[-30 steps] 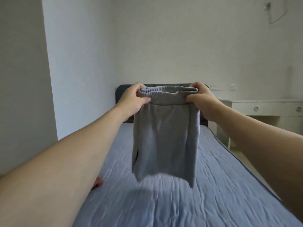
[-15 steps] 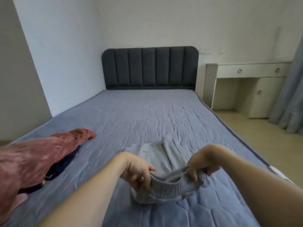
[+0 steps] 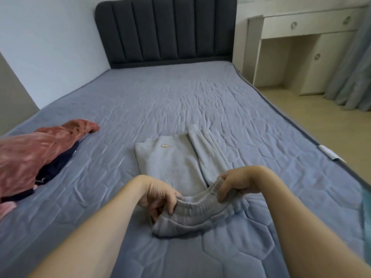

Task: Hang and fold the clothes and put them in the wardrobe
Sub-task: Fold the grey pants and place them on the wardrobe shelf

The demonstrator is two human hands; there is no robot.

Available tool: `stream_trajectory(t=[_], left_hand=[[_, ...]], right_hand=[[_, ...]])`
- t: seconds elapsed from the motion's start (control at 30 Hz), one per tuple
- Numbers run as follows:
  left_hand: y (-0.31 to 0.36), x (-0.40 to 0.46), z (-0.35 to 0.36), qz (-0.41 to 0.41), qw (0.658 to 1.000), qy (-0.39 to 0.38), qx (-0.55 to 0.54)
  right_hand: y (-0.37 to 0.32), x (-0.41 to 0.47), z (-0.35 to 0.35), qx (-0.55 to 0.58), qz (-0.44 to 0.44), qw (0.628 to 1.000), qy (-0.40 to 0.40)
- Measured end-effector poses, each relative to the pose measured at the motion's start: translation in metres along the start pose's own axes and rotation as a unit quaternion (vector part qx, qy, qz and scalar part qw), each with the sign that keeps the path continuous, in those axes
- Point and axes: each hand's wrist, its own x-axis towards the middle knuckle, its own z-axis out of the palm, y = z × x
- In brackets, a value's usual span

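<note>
Grey trousers (image 3: 170, 161) lie stretched out on the blue bed (image 3: 180, 101), legs pointing toward the headboard, a small label showing on the cloth. The ribbed elastic waistband (image 3: 196, 209) is bunched up nearest me. My left hand (image 3: 158, 195) grips the waistband's left end, fingers curled round it. At the waistband's right end, my right hand (image 3: 236, 181) pinches the cloth a little above the mattress.
A pile of red-pink cloth (image 3: 32, 153) with a dark navy garment (image 3: 54, 165) under it lies on the bed's left side. A dark padded headboard (image 3: 166, 29) stands at the far end. A white desk (image 3: 301, 43), a curtain (image 3: 353, 73) and wooden floor are to the right.
The trousers hung in the air from both hands a second ago. Both hands have come down and laid them on the bed, still holding the waistband.
</note>
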Motion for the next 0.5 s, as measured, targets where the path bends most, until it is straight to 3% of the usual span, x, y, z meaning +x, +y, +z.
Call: stream_trajectory(t=[0.17,0.27,0.33,0.4,0.5], left_hand=[[-0.007,-0.014,-0.015,0.042,0.997,0.045,-0.037],[-0.007,-0.027,-0.036,0.109,0.980,0.153,-0.061],[-0.006,-0.030,-0.056,0.169,0.937,0.279,-0.122],[0.002,-0.026,-0.077,0.212,0.874,0.398,-0.183],[0.022,0.000,-0.121,0.230,0.799,0.521,-0.195]], right_hand=[[-0.018,0.012,-0.013,-0.018,-0.075,0.993,0.084],[-0.032,0.022,-0.026,-0.008,-0.153,0.975,0.159],[-0.047,0.033,-0.038,-0.016,-0.212,0.949,0.233],[-0.067,0.052,-0.051,-0.016,-0.254,0.912,0.321],[-0.099,0.093,-0.067,-0.024,-0.294,0.865,0.406]])
